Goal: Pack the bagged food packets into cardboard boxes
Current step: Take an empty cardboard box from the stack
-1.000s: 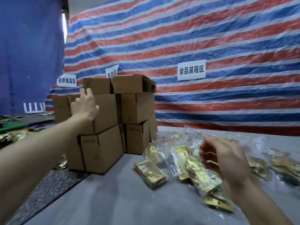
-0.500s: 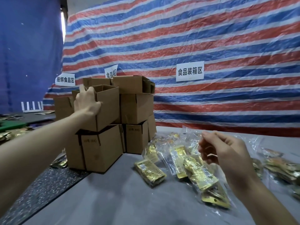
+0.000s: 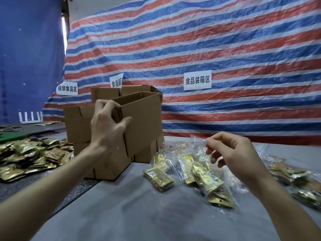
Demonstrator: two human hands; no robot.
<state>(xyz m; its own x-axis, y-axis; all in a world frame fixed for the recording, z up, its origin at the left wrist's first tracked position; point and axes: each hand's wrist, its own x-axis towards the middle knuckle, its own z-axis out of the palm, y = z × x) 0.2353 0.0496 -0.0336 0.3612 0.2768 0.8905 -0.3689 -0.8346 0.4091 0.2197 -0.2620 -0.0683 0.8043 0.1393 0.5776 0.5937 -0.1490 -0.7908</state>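
My left hand (image 3: 106,126) grips the near corner of an open cardboard box (image 3: 142,119), fingers over its rim and thumb on its front wall. The box is lifted off the stack of cardboard boxes (image 3: 78,126) and held in front of it. My right hand (image 3: 231,153) hovers over the bagged food packets (image 3: 199,171), fingers loosely curled, holding nothing. These gold packets in clear plastic bags lie scattered on the grey table (image 3: 121,206) to the right of the boxes.
A heap of loose gold packets (image 3: 31,157) lies at the left on a dark speckled surface. More bagged packets (image 3: 298,181) sit at the far right. A striped tarp (image 3: 208,49) with white paper signs hangs behind the table.
My left hand has pulled the open box off the stack, toward me and to the right. My right hand has stayed over the packets, fingers curling slightly.
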